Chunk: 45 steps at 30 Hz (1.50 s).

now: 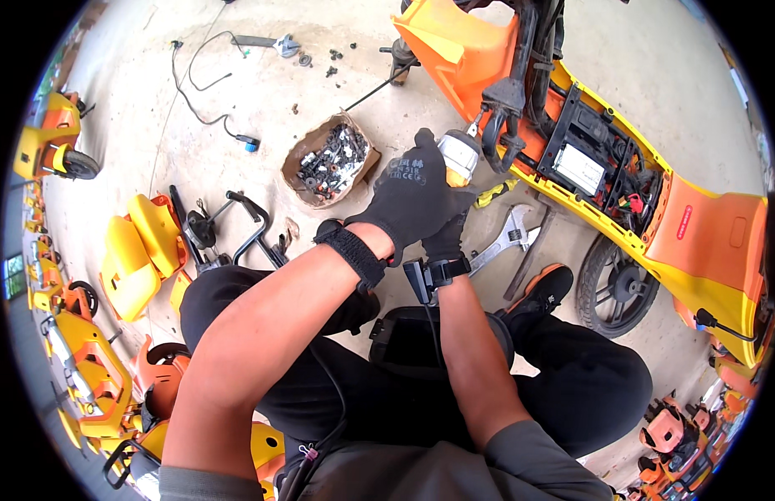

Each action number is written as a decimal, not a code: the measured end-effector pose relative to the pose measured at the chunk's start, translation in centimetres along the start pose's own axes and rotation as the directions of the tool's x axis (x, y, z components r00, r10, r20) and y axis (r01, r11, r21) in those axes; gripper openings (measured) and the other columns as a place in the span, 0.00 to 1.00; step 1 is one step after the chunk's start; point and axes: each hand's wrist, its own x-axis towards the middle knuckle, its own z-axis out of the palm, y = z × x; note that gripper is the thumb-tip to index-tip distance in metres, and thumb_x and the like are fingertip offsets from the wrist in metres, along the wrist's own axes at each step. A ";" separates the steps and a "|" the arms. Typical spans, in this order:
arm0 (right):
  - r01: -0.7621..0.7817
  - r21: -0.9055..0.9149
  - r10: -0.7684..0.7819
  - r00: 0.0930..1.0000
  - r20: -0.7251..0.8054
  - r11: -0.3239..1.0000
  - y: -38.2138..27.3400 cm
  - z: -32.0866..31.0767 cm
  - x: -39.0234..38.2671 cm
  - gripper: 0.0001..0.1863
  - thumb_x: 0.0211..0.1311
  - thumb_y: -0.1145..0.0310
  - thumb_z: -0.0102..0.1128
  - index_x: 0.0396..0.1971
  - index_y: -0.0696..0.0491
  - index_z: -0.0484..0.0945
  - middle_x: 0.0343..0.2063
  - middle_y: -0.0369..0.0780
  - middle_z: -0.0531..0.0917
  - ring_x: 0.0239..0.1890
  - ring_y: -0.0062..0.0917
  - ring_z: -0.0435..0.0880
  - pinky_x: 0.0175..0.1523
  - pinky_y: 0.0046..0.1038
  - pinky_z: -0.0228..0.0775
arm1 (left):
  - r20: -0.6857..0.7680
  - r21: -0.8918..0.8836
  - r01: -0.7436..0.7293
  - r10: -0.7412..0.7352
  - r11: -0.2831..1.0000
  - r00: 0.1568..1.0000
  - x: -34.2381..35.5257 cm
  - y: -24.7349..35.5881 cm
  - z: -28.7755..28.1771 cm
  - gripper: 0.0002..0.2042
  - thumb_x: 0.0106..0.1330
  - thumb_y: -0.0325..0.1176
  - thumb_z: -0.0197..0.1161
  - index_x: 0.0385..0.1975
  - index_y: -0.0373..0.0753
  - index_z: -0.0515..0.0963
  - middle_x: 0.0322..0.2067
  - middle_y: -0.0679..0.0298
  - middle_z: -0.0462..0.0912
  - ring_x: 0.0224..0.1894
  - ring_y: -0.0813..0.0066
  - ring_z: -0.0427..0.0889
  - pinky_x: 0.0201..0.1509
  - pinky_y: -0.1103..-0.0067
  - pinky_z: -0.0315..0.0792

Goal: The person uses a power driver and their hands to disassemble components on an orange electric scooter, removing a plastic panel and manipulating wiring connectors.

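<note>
Both my hands wear dark gloves and meet in front of me, beside the scooter's front end. My left hand (408, 188) lies over the right, its thumb raised and its other fingers curled toward the right; what they close on is hidden. Below it, my right hand (446, 240) shows little more than its wrist and back, and its fingers are covered. Just beyond the hands is a white and orange piece (461, 154) with a metal nose, by the scooter's black fork (506, 100); whether a hand holds it is hidden. A yellow-and-black handled tool (494, 194) lies close by.
The orange and yellow scooter (679, 225) fills the right side, its battery bay uncovered. A cardboard box (366, 159) of screws stands left of my hands. A large adjustable wrench (511, 236) and hammer (533, 250) lie near my shoe. Yellow panels (137, 250) lie left.
</note>
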 end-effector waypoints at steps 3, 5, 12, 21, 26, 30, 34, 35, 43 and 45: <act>-0.010 0.101 0.009 1.000 0.014 0.995 -0.7 0.3 -0.2 0.26 0.72 0.51 0.44 0.59 0.55 0.66 0.54 0.41 0.76 0.53 0.29 0.77 0.61 0.33 0.70 | -0.013 -0.024 -0.043 0.042 0.999 0.999 0.3 -0.1 0.6 0.34 0.51 0.47 0.73 0.46 0.28 0.64 0.32 0.44 0.80 0.36 0.47 0.83 0.38 0.65 0.76; -0.011 0.140 0.013 1.000 -0.013 0.990 -0.5 0.8 -0.3 0.26 0.71 0.51 0.45 0.59 0.55 0.66 0.54 0.41 0.76 0.53 0.30 0.77 0.61 0.34 0.70 | -0.014 -0.013 -0.050 0.050 0.999 0.999 0.3 -0.1 0.4 0.34 0.51 0.47 0.73 0.46 0.27 0.64 0.32 0.43 0.80 0.36 0.47 0.83 0.38 0.65 0.76; 0.055 -0.093 -0.062 0.995 -0.080 0.994 0.4 0.3 0.0 0.26 0.71 0.52 0.48 0.60 0.55 0.65 0.54 0.41 0.75 0.53 0.31 0.77 0.60 0.35 0.70 | 0.016 0.019 -0.030 0.029 0.999 0.999 0.7 -0.1 -0.4 0.34 0.51 0.49 0.72 0.44 0.27 0.65 0.32 0.41 0.81 0.37 0.47 0.83 0.39 0.64 0.76; 0.063 -0.144 -0.079 0.991 -0.111 0.988 0.8 1.8 -0.2 0.25 0.71 0.52 0.47 0.59 0.54 0.65 0.52 0.42 0.75 0.54 0.31 0.76 0.60 0.36 0.70 | 0.047 0.074 -0.034 0.030 0.997 0.998 0.9 -0.3 -0.9 0.34 0.51 0.52 0.71 0.42 0.27 0.66 0.31 0.42 0.81 0.35 0.47 0.83 0.39 0.64 0.76; 0.128 -0.081 -0.145 0.955 -0.259 0.988 1.9 2.7 0.1 0.25 0.71 0.51 0.48 0.59 0.53 0.64 0.53 0.41 0.74 0.54 0.31 0.76 0.60 0.36 0.70 | 0.073 0.077 -0.058 0.052 0.995 0.996 1.0 0.0 -1.7 0.33 0.51 0.52 0.71 0.41 0.28 0.66 0.31 0.42 0.81 0.35 0.47 0.83 0.38 0.64 0.76; 0.096 0.143 -0.059 0.969 -0.241 0.985 2.3 1.8 0.8 0.25 0.72 0.51 0.48 0.59 0.52 0.64 0.54 0.41 0.73 0.54 0.30 0.76 0.61 0.35 0.70 | 0.062 0.129 -0.045 0.037 0.991 0.997 0.7 1.3 -1.6 0.32 0.52 0.51 0.70 0.41 0.28 0.66 0.30 0.43 0.81 0.35 0.47 0.83 0.37 0.64 0.76; 0.091 0.137 -0.055 0.968 -0.245 0.986 2.9 2.0 0.5 0.25 0.71 0.52 0.48 0.59 0.53 0.64 0.54 0.41 0.73 0.55 0.30 0.76 0.61 0.35 0.70 | 0.052 0.102 -0.022 0.017 0.995 0.998 0.3 1.8 -1.8 0.32 0.52 0.50 0.70 0.40 0.26 0.66 0.29 0.43 0.81 0.35 0.46 0.83 0.38 0.63 0.76; 0.100 0.122 -0.067 0.966 -0.252 0.987 2.7 2.0 0.4 0.25 0.71 0.52 0.48 0.59 0.53 0.64 0.54 0.41 0.73 0.55 0.30 0.75 0.61 0.35 0.70 | 0.059 0.104 -0.027 0.021 0.994 0.998 0.4 2.1 -1.7 0.32 0.52 0.50 0.70 0.40 0.26 0.66 0.29 0.43 0.81 0.35 0.46 0.83 0.38 0.63 0.77; 0.105 0.063 -0.085 0.961 -0.263 0.992 3.5 2.0 0.3 0.25 0.71 0.52 0.49 0.59 0.53 0.64 0.54 0.41 0.73 0.55 0.30 0.75 0.61 0.35 0.70 | 0.049 0.121 -0.022 0.016 0.992 0.999 0.2 2.7 -2.1 0.31 0.53 0.49 0.71 0.39 0.26 0.66 0.28 0.43 0.81 0.34 0.47 0.84 0.37 0.64 0.77; 0.126 0.023 -0.116 0.957 -0.267 0.992 2.9 1.6 0.4 0.25 0.71 0.52 0.49 0.59 0.53 0.64 0.54 0.41 0.73 0.55 0.30 0.75 0.61 0.35 0.70 | 0.081 0.112 -0.031 0.022 0.993 0.996 0.6 2.9 -1.8 0.30 0.53 0.48 0.71 0.39 0.26 0.66 0.28 0.43 0.81 0.33 0.47 0.84 0.37 0.64 0.77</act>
